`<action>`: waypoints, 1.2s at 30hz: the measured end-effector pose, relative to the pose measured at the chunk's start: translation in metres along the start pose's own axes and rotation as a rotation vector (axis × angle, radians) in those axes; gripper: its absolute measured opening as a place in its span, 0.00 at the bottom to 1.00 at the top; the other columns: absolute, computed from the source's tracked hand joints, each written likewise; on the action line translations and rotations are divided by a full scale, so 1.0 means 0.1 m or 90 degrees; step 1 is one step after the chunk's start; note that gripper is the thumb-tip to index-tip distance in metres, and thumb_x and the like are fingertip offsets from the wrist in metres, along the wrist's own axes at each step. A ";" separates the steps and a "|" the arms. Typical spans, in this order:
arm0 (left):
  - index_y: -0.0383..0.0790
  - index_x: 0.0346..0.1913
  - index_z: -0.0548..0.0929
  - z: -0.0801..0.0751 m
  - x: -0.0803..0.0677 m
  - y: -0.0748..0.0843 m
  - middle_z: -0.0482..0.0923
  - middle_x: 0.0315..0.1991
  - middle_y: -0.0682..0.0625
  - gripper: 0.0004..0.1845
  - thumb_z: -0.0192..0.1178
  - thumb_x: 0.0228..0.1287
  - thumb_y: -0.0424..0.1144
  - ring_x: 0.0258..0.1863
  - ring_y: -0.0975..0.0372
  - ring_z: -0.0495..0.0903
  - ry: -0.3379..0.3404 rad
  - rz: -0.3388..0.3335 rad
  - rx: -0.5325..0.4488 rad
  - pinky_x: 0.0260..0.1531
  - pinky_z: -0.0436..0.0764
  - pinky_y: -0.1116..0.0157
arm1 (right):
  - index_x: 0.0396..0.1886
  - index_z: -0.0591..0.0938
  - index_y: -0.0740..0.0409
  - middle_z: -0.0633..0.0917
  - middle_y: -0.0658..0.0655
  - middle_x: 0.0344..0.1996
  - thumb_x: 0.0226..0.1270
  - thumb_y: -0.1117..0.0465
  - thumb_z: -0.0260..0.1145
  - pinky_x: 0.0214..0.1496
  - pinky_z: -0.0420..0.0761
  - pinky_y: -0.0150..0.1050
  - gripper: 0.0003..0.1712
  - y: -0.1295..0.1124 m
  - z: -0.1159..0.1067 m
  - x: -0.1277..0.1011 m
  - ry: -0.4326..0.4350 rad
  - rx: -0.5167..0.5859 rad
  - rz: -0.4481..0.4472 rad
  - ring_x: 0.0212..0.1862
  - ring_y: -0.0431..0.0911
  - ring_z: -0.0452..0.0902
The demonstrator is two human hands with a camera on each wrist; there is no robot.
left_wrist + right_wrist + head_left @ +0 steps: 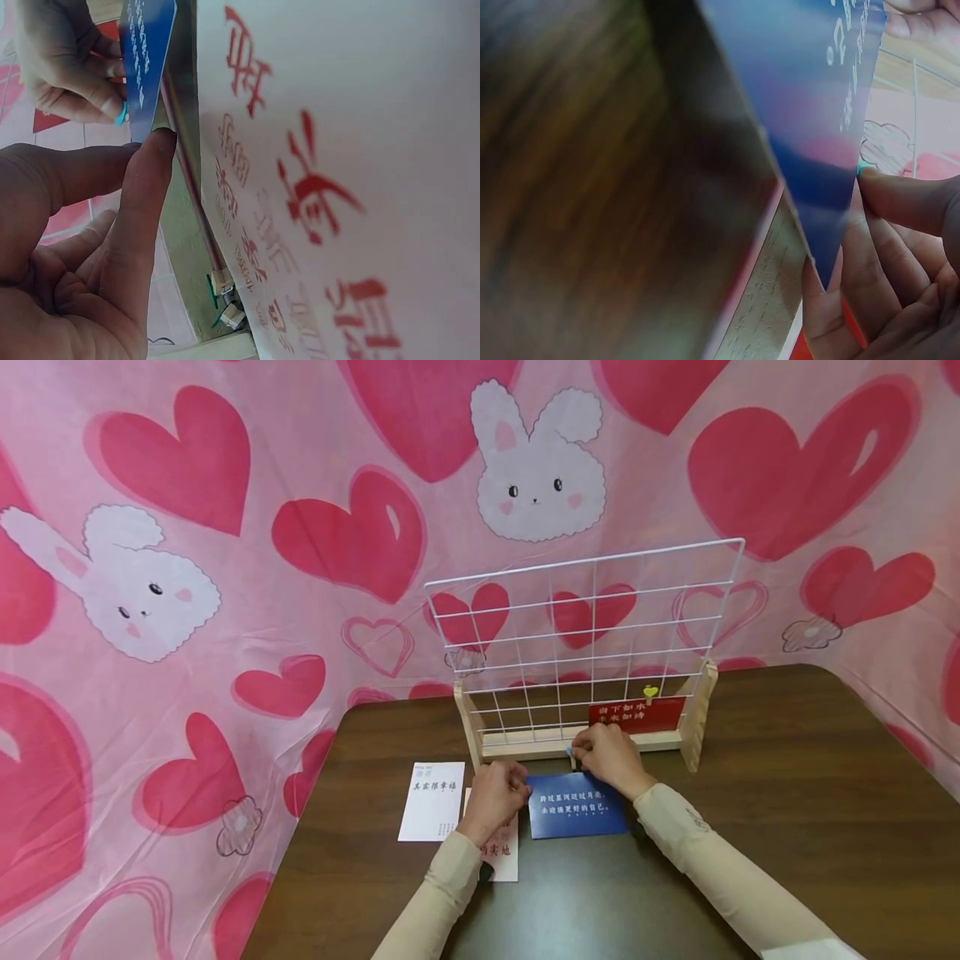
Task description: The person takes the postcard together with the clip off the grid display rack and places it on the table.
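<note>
A blue card (pixel 577 811) with white writing lies on the dark table, its far edge lifted in front of the wire grid stand. My left hand (pixel 501 790) pinches the card's left far corner; in the left wrist view a fingertip (pixel 159 144) presses on the blue card (pixel 146 52) edge. My right hand (pixel 606 757) pinches a small teal clip (pixel 570 751) at the card's far edge. In the right wrist view the teal clip (pixel 862 169) shows between the right hand's fingers (pixel 904 206) and the blue card (pixel 810 90).
A white wire grid (pixel 585 627) stands in a wooden base (pixel 525 745), with a red card (pixel 636 715) held on it by a yellow clip (pixel 650 692). Two white cards (pixel 432 801) (pixel 501 853) lie at the left. Pink heart cloth surrounds the table (pixel 787 793).
</note>
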State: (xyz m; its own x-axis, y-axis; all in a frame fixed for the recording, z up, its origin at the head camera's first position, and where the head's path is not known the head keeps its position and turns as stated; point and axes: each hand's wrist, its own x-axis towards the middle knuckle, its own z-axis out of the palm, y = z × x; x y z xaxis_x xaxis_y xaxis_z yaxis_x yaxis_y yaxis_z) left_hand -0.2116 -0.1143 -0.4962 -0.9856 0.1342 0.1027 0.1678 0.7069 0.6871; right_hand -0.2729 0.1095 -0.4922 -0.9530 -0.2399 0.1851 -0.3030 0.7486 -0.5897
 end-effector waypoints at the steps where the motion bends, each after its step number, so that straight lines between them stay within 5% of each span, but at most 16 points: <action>1: 0.34 0.43 0.89 0.00 0.00 0.00 0.87 0.24 0.50 0.09 0.72 0.60 0.29 0.19 0.71 0.78 -0.002 -0.005 0.000 0.18 0.75 0.73 | 0.40 0.92 0.59 0.93 0.56 0.31 0.66 0.61 0.73 0.34 0.82 0.43 0.08 0.00 0.00 0.00 -0.003 -0.002 0.001 0.24 0.40 0.87; 22: 0.34 0.42 0.89 0.00 0.01 -0.02 0.86 0.23 0.50 0.07 0.72 0.61 0.30 0.19 0.70 0.75 -0.034 -0.020 0.013 0.18 0.72 0.72 | 0.34 0.91 0.58 0.91 0.54 0.27 0.64 0.63 0.74 0.29 0.77 0.37 0.03 0.05 0.01 0.02 -0.078 -0.012 0.020 0.27 0.42 0.80; 36: 0.35 0.41 0.89 0.02 0.01 -0.04 0.87 0.23 0.50 0.07 0.72 0.61 0.30 0.19 0.70 0.76 -0.033 -0.016 0.024 0.19 0.73 0.72 | 0.30 0.90 0.57 0.90 0.54 0.27 0.62 0.63 0.75 0.29 0.77 0.39 0.02 0.05 0.02 0.02 -0.076 -0.034 0.002 0.27 0.43 0.78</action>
State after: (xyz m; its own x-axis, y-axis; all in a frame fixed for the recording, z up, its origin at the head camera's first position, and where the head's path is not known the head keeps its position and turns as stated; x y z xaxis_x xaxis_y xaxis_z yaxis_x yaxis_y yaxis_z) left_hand -0.2136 -0.1150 -0.5003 -0.9874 0.1509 0.0470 0.1440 0.7362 0.6612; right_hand -0.2759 0.1114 -0.4962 -0.9478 -0.3070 0.0858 -0.3024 0.7808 -0.5468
